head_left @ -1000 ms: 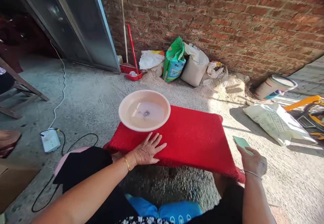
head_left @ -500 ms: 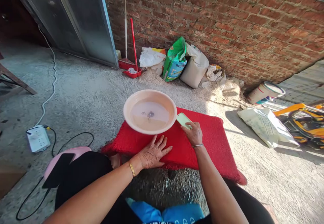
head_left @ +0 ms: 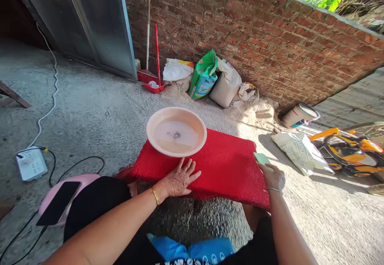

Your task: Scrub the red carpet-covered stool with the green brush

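Observation:
A red fuzzy cloth [head_left: 228,165] lies spread over a low flat support before my knees. My left hand [head_left: 181,179] rests flat on its near left part, fingers spread, just below a basin. My right hand [head_left: 274,177] is closed around a pale green scrubbing brush [head_left: 263,160] at the cloth's right edge; the brush's underside is mostly hidden. On the far left part of the cloth stands the peach-coloured basin [head_left: 151,139], holding cloudy water with a few dark specks.
Left of my knee, a phone [head_left: 59,203] lies on a pink stool [head_left: 85,180], near a white power strip [head_left: 31,164] with cables. Along the brick wall [head_left: 240,29] are a red dustpan [head_left: 154,88] and several sacks. A paint bucket [head_left: 300,116] and a yellow ride-on toy [head_left: 351,149] are at right.
My right hand has slid the brush rightward, from beside the basin to the cloth's right edge. My left hand stays flat on the cloth. The view has turned slightly right.

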A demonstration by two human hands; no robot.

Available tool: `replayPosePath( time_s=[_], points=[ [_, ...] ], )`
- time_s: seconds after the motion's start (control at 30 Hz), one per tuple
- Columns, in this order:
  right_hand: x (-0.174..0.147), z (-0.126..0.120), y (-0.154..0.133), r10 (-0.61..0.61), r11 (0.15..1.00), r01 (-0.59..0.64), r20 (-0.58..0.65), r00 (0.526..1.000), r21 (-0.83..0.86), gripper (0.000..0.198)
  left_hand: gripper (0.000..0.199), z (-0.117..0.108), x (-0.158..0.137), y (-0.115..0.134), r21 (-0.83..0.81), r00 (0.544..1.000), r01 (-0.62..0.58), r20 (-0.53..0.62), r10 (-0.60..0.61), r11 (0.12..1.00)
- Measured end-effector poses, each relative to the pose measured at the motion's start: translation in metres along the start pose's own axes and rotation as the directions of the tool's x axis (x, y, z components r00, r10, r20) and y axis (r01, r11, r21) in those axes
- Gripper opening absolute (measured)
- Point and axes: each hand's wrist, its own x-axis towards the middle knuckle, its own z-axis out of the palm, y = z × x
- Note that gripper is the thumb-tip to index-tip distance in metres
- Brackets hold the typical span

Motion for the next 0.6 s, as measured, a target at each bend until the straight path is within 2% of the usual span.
replayPosePath(
  time_s=[0.07, 0.13, 0.2, 0.3, 0.37, 0.43, 0.5, 0.53, 0.6],
  points=[
    [-0.018, 0.02, -0.037, -0.097, 0.994, 0.095, 0.038, 0.995, 0.062, 0.052, 0.08, 0.001, 0.0, -0.001, -0.007, 1.0, 0.001, 0.011, -0.001, 1.0],
    [-0.037, 0.044, -0.079, -0.226, 0.968, 0.212, 0.094, 0.97, 0.137, 0.048, 0.08, 0.002, 0.001, -0.001, -0.011, 1.0, 0.001, 0.021, -0.001, 1.0],
    [-0.055, 0.068, -0.12, -0.382, 0.91, 0.35, 0.116, 0.917, 0.224, 0.044, 0.08, 0.001, 0.002, 0.0, -0.007, 1.0, 0.001, 0.03, -0.001, 1.0],
    [-0.076, 0.1, -0.166, -0.585, 0.78, 0.525, 0.098, 0.805, 0.342, 0.041, 0.081, -0.003, 0.002, 0.001, 0.004, 0.999, 0.004, 0.039, -0.004, 1.0],
    [-0.081, 0.115, -0.185, -0.668, 0.709, 0.59, 0.097, 0.738, 0.387, 0.039, 0.083, -0.005, 0.002, 0.002, 0.009, 0.999, 0.007, 0.042, -0.008, 1.0],
    [-0.075, 0.124, -0.191, -0.702, 0.684, 0.616, 0.121, 0.702, 0.391, 0.038, 0.084, -0.007, 0.002, 0.003, 0.011, 0.999, 0.008, 0.042, -0.008, 1.0],
    [-0.055, 0.124, -0.181, -0.682, 0.714, 0.608, 0.152, 0.715, 0.346, 0.038, 0.084, -0.007, 0.002, 0.003, 0.013, 0.999, 0.004, 0.041, -0.004, 1.0],
    [-0.041, 0.12, -0.171, -0.65, 0.749, 0.588, 0.166, 0.741, 0.307, 0.039, 0.084, -0.007, 0.002, 0.003, 0.014, 0.999, 0.002, 0.041, -0.003, 1.0],
    [-0.006, 0.107, -0.14, -0.515, 0.853, 0.481, 0.177, 0.839, 0.202, 0.042, 0.082, -0.008, 0.002, 0.003, 0.015, 0.999, 0.001, 0.045, -0.002, 1.0]
  ],
)
